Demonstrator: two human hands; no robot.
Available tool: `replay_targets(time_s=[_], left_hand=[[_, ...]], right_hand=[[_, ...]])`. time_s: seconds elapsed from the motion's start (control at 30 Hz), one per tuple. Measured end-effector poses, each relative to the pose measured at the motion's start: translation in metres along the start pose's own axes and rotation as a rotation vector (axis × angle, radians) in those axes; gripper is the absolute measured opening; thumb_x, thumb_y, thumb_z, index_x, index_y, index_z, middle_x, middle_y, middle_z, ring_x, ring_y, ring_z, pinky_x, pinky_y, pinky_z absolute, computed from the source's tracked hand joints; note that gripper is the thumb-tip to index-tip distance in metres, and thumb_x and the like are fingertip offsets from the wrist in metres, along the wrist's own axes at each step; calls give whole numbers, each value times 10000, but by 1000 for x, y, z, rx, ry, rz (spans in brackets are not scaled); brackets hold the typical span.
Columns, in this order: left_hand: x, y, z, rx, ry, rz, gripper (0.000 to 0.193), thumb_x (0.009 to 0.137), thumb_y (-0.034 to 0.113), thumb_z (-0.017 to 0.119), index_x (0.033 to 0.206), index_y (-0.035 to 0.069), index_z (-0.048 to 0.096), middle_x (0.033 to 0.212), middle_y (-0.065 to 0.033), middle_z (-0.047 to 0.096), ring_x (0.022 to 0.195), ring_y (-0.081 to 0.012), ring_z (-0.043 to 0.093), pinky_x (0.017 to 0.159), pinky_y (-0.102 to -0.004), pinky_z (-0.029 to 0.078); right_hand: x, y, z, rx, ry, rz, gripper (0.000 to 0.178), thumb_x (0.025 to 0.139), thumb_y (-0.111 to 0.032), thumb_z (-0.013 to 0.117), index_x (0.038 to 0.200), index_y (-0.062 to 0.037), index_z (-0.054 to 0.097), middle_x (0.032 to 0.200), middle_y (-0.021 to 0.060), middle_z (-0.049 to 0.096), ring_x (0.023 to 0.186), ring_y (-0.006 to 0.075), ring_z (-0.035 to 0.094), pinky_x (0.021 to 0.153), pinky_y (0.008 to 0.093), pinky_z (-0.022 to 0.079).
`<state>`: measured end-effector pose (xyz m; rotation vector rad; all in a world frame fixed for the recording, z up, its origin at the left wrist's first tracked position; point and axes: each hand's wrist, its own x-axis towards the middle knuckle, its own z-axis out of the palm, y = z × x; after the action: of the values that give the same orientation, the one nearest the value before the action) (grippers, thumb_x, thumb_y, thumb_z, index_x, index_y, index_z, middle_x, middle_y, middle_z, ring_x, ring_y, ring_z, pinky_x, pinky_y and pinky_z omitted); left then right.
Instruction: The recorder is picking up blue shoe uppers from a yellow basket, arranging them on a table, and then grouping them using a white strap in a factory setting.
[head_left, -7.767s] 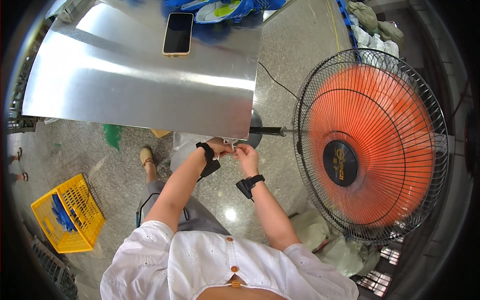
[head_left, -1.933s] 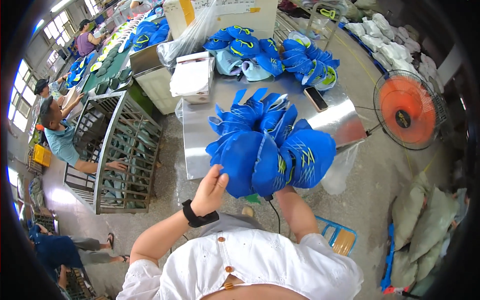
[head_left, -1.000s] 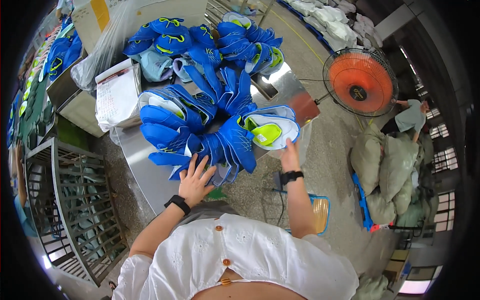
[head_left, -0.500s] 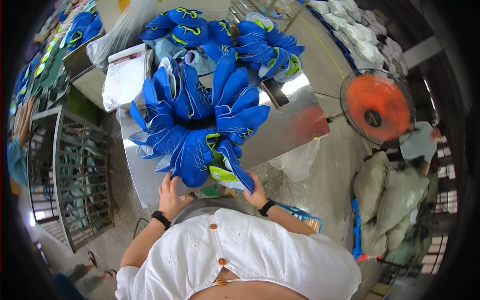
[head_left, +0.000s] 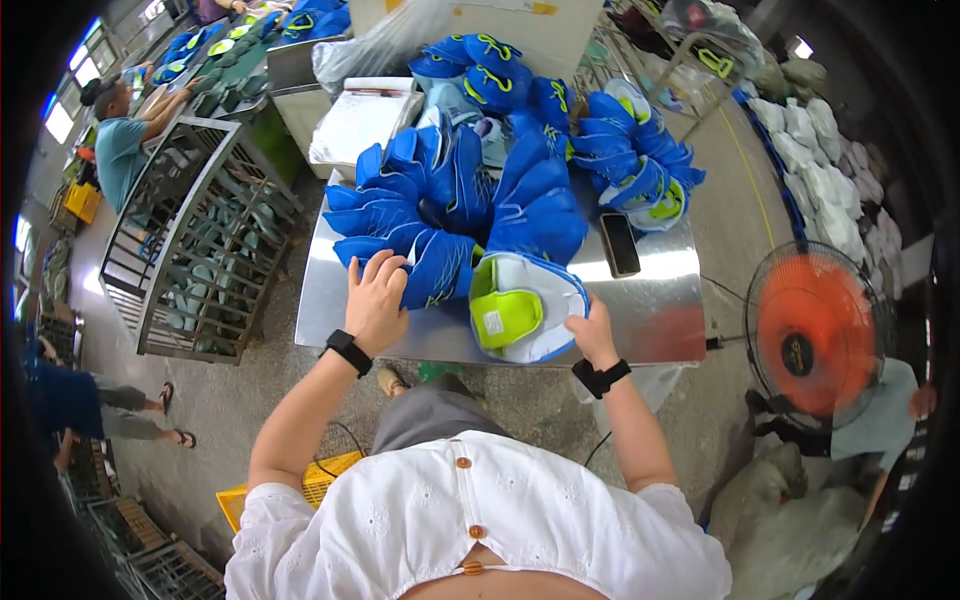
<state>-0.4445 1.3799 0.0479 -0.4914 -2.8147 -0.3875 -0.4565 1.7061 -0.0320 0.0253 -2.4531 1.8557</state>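
A ring of blue shoe uppers (head_left: pixel 540 215) stands on the shiny metal table (head_left: pixel 655 310) in front of me. At the ring's near right, one upper (head_left: pixel 545 315) is spread wide, so its white lining and lime-green tongue show. My right hand (head_left: pixel 597 328) pinches that upper's right edge, thumb on the lining and fingers behind. On the near left side, my left hand (head_left: pixel 378 305) lies against the blue uppers, fingers stretched out and not wrapped round anything. Its fingertips touch the fabric.
Behind the ring are more blue uppers (head_left: pixel 640 150) and a paper pad (head_left: pixel 365 125). A dark phone (head_left: pixel 620 245) lies at the table's right. Beyond stands an orange fan (head_left: pixel 815 330). Left is a barred metal cart (head_left: pixel 215 245); a person (head_left: pixel 120 160) works behind it.
The view has turned, shifting the table right and down. My right hand has opened the near upper wider, exposing its lining. My left hand has moved up onto the ring's near left side.
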Motion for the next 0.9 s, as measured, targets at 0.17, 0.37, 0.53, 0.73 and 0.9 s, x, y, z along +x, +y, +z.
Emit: replay_targets(time_s=[0.17, 0.37, 0.53, 0.73, 0.9], left_hand=[[1, -11, 28, 134, -465, 65, 368, 630, 20, 560, 984, 114, 515, 910, -54, 581, 891, -265, 560, 816, -501, 373], [-14, -127, 9, -732, -158, -318, 516, 683, 19, 563, 1179, 66, 429, 1085, -131, 527, 1023, -273, 508, 946, -382, 333], [-19, -44, -27, -421, 61, -47, 672, 580, 166, 730, 1184, 88, 446, 1322, -183, 288, 1229, -389, 267, 997, -465, 241], [-29, -32, 23, 156, -238, -63, 825, 473, 256, 790, 1222, 227, 444, 1385, -126, 231, 1292, -330, 167, 970, -497, 226], [-8, -109, 10, 75, -302, 102, 768, 549, 170, 746, 1237, 287, 426, 1367, -51, 275, 1227, -323, 262, 861, -450, 360]], right_hand=[[-55, -99, 111, -535, -328, -137, 642, 585, -168, 647, 1142, 42, 407, 1173, 242, 425, 1064, 354, 443, 887, 391, 388], [-48, -61, 145, -318, -879, -623, 534, 670, -177, 621, 1157, -31, 461, 1369, 172, 223, 1137, 328, 393, 872, 393, 413], [-21, -32, 104, -417, -611, -504, 297, 668, -79, 569, 961, -32, 569, 1054, 130, 550, 1042, 306, 483, 881, 384, 414], [62, -83, 134, -1095, -559, -839, 488, 681, -181, 611, 1152, -108, 507, 1244, 95, 441, 1262, 305, 249, 992, 531, 210], [99, -89, 144, -1412, -1049, -509, 798, 499, -442, 757, 1202, -205, 463, 1286, 32, 397, 1271, 289, 226, 962, 594, 158]])
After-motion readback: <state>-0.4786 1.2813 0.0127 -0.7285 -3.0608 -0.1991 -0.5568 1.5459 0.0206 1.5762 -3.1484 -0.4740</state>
